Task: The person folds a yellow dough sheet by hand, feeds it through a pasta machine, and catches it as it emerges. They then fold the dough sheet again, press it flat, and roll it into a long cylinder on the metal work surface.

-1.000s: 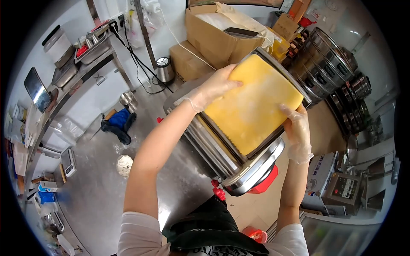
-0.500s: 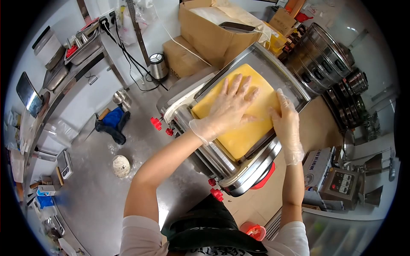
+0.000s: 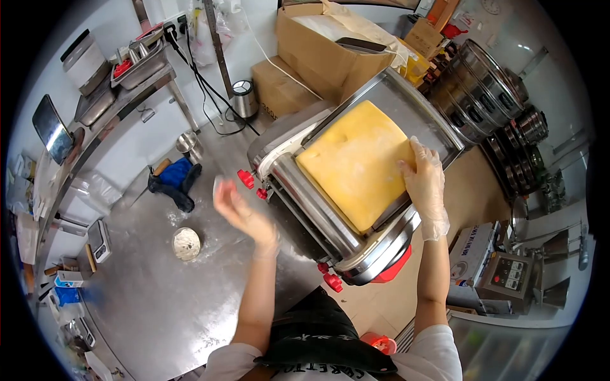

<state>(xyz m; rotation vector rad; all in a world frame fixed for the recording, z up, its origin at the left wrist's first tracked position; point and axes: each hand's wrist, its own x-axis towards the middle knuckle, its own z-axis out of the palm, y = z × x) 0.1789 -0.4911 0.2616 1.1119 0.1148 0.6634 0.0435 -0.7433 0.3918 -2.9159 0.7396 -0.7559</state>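
Observation:
A thick yellow sheet of dough (image 3: pixel 359 162) lies on the metal tray of a roller machine (image 3: pixel 321 213), its lower left edge along the steel roller. My right hand (image 3: pixel 424 178), in a clear glove, rests at the sheet's right edge, fingers pointing up and the thumb on the dough. Off to the left of the machine, my left hand (image 3: pixel 243 213) hangs over the steel table in a clear glove, slightly blurred, with its fingers apart and nothing in it. Red knobs (image 3: pixel 245 178) on the machine are close to it.
On the steel table (image 3: pixel 152 298) are a bowl of white flour (image 3: pixel 187 244), a blue and black cloth item (image 3: pixel 175 181) and a metal cup (image 3: pixel 188 143). Cardboard boxes (image 3: pixel 318 51) stand behind the machine. Stacked steel steamers (image 3: pixel 473 95) are at the upper right.
My left hand has lifted off the dough and moved left over the table. My right hand remains at the dough's right edge. The view has shifted slightly.

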